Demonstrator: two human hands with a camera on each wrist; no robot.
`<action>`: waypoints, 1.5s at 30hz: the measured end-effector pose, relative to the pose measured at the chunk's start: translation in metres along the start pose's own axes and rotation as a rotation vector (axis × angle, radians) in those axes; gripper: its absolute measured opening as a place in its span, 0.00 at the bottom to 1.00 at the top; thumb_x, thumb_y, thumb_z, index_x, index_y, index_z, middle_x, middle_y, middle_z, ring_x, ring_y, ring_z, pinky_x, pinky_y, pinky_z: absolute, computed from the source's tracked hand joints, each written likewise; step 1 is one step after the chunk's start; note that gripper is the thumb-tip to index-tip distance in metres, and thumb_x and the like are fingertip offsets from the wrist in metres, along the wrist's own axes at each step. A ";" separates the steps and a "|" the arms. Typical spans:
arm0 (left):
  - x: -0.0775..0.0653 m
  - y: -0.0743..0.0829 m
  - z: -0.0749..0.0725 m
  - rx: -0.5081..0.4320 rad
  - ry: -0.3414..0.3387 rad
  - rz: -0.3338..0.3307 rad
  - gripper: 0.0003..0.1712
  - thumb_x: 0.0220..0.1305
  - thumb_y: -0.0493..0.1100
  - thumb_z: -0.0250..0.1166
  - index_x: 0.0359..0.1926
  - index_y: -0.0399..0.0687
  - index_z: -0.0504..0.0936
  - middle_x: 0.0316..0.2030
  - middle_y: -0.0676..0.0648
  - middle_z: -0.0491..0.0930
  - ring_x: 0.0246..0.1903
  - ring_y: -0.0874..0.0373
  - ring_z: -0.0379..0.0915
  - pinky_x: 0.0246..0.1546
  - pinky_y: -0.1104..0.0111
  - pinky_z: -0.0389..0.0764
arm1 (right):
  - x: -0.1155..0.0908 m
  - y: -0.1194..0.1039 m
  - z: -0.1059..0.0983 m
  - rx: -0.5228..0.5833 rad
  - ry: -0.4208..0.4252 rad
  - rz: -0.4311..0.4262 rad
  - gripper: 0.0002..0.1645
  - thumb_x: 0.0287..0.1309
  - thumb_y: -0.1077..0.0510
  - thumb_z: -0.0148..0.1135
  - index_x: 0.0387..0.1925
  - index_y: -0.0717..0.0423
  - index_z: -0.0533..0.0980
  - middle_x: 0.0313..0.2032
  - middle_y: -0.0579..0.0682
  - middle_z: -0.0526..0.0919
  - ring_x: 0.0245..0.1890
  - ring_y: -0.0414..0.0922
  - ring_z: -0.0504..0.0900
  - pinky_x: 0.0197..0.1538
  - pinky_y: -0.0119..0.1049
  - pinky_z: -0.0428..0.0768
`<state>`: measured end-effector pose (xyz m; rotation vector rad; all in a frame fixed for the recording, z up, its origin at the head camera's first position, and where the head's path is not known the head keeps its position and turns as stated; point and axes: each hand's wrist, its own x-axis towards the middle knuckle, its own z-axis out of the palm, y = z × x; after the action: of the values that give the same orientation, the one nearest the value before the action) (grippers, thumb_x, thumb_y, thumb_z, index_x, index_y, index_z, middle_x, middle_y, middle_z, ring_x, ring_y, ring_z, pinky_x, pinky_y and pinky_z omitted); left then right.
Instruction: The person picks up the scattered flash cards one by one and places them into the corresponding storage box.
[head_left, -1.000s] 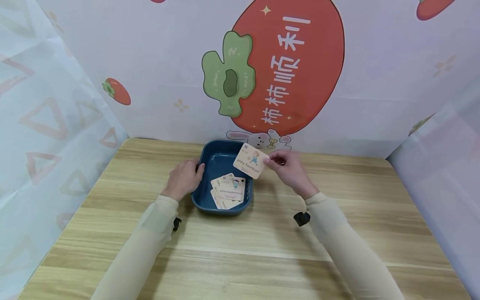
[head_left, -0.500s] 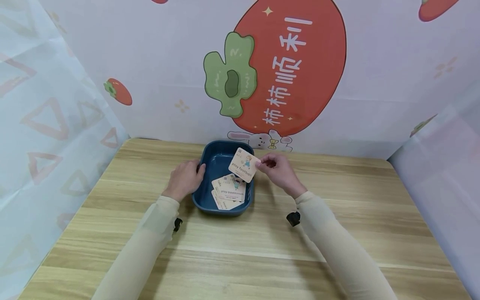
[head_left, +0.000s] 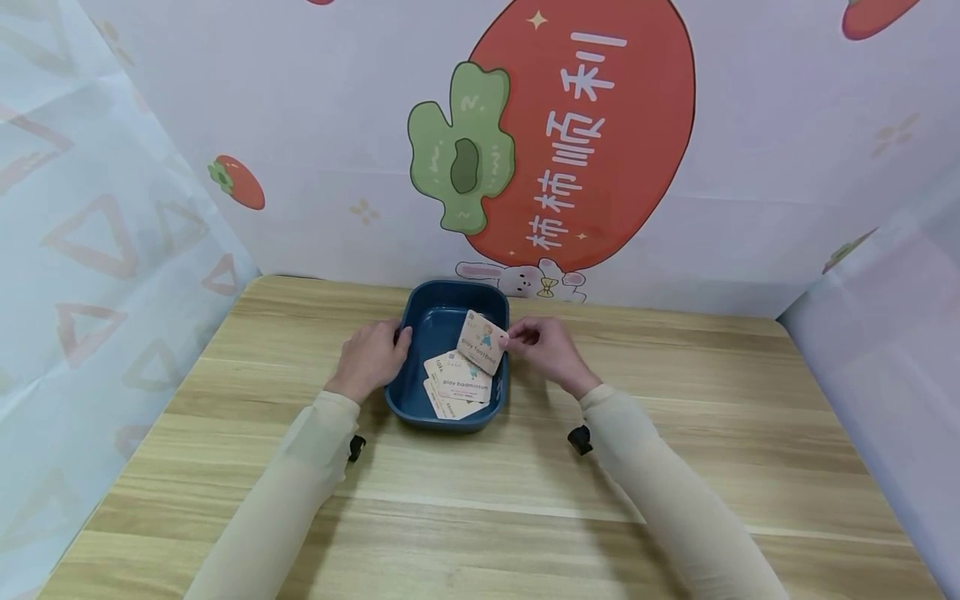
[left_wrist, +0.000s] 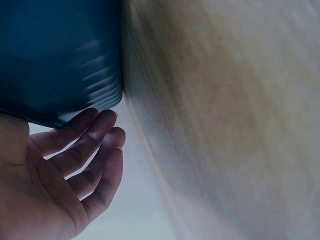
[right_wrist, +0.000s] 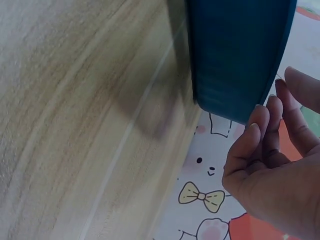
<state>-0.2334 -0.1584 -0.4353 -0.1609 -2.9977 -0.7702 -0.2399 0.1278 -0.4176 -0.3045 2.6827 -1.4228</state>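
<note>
A deep blue plastic tray with rounded corners stands on the table. My left hand grips its left rim, thumb over the edge; in the left wrist view the fingers curl along the outer wall. My right hand pinches a corner of a "play football" card between thumb and fingers. This card tilts inside the tray's right rim and overlaps a "play badminton" card. Beneath that one, several other cards fan out on the tray floor. The right wrist view hides the held card behind the tray wall.
A wood-grain table carries the tray near its back edge. Behind it rises a white backdrop printed with a large persimmon and a rabbit. More printed cloth hangs along the left side and the right.
My right hand has moved left and down with the "play football" card, from over the tray's right rim to just above the other cards. The left hand keeps its hold on the tray.
</note>
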 end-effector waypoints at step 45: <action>0.002 -0.005 -0.002 -0.018 -0.014 0.012 0.22 0.79 0.51 0.51 0.48 0.37 0.82 0.29 0.44 0.79 0.28 0.49 0.76 0.26 0.61 0.75 | -0.023 -0.002 -0.018 -0.139 -0.010 -0.091 0.18 0.67 0.56 0.67 0.56 0.56 0.82 0.33 0.51 0.80 0.36 0.50 0.76 0.37 0.41 0.78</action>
<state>-0.2355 -0.1638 -0.4363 -0.1850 -3.0008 -0.7978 -0.2201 0.1462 -0.4062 -0.4489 2.7992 -1.2549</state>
